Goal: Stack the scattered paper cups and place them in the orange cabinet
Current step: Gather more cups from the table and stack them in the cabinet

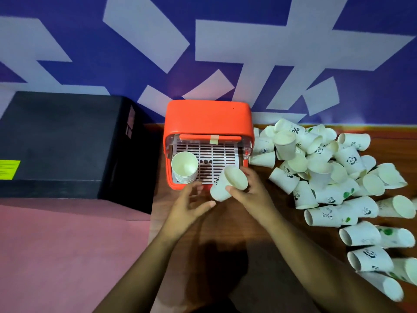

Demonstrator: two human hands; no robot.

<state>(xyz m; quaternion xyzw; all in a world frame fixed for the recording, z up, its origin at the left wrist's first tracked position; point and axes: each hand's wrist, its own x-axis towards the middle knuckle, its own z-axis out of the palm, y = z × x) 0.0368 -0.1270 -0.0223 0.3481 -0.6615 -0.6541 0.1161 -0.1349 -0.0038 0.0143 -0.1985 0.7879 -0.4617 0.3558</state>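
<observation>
The orange cabinet [207,118] stands open at the back of the wooden table, showing its white slotted tray [216,161]. A stack of paper cups [184,168] stands upright in the tray's left part. My right hand [250,190] grips a short stack of white cups [228,184], tilted, just in front of the cabinet's opening. My left hand [191,204] hovers beside it with relaxed fingers, holding nothing. A large heap of scattered paper cups [334,168], some with panda prints, lies to the right.
A black box [67,141] with a yellow label sits left of the cabinet. A pink surface [56,256] lies at lower left. The blue and white patterned wall [203,53] rises behind the table. More cups [372,256] trail toward the near right edge.
</observation>
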